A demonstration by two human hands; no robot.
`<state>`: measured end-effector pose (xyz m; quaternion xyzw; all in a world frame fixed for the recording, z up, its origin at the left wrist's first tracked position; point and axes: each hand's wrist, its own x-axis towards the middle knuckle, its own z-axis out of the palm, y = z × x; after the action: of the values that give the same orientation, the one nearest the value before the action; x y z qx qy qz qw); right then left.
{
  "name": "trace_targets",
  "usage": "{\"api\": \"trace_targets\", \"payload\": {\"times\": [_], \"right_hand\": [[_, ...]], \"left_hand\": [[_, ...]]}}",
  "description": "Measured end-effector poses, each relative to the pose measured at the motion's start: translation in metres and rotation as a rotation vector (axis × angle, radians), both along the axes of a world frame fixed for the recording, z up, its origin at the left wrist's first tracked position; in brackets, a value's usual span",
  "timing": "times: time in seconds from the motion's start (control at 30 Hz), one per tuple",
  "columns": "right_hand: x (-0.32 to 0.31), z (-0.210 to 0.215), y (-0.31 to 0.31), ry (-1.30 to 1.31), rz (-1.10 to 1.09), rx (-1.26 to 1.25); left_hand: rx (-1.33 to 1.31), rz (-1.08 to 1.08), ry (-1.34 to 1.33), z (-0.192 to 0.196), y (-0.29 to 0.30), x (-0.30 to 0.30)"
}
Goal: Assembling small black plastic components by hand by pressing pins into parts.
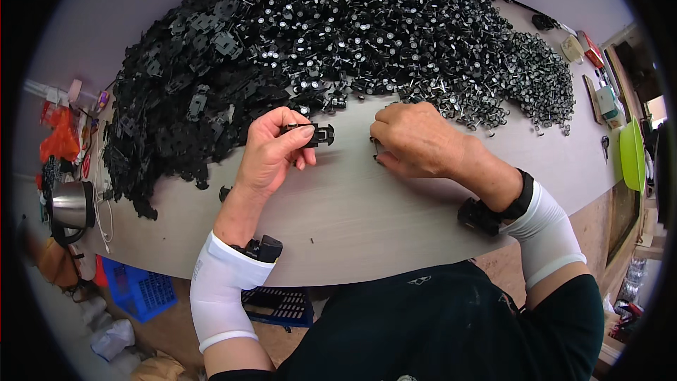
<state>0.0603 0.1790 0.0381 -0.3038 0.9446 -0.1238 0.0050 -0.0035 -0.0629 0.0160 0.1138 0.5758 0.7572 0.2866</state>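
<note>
Between the thumb and fingers of my left hand [271, 144] is a black plastic bracket [322, 135], flat, with a rectangular opening, held just above the table. To its right, my right hand [417, 140] is closed in a pinch, apart from the bracket. A small wheel-and-axle piece [376, 147], dark with a thin metal pin, pokes out at its fingertips; the rest is hidden by the fingers. Beyond my hands, a heap of flat black plastic brackets [169, 113] lies at the left. It runs into a big heap of small black wheel-and-axle pieces [381, 28] with silvery centres.
A pale table [338, 219] carries the heaps. Smaller shiny pieces [543, 85] lie at the right end, near a key-like object [605, 145] and a green basin [632, 155]. At the left are a metal kettle [70, 204] and a white cable [106, 219]. Blue crates [141, 291] stand below.
</note>
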Motion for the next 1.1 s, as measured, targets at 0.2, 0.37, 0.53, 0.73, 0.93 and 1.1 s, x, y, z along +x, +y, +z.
{"api": "trace_targets", "payload": {"times": [0.2, 0.37, 0.53, 0.73, 0.93, 1.1], "right_hand": [[0.001, 0.004, 0.000, -0.053, -0.084, -0.036], [-0.004, -0.010, -0.012, 0.081, -0.065, -0.273], [-0.011, -0.008, -0.035, 0.255, -0.066, -0.536], [-0.019, -0.018, -0.044, 0.268, -0.112, -0.580], [-0.028, -0.021, -0.048, 0.251, -0.082, -0.812], [-0.020, -0.010, -0.035, -0.074, 0.005, -0.679]], "left_hand": [[0.005, -0.009, 0.016, 0.000, 0.000, 0.001], [0.015, -0.004, 0.022, -0.001, 0.001, 0.002], [0.015, 0.021, 0.019, -0.002, 0.002, 0.003], [0.177, 0.033, -0.049, -0.012, 0.006, 0.004], [0.398, -0.024, -0.089, -0.006, 0.005, 0.001], [0.029, -0.119, 0.213, -0.002, -0.011, -0.012]]}}
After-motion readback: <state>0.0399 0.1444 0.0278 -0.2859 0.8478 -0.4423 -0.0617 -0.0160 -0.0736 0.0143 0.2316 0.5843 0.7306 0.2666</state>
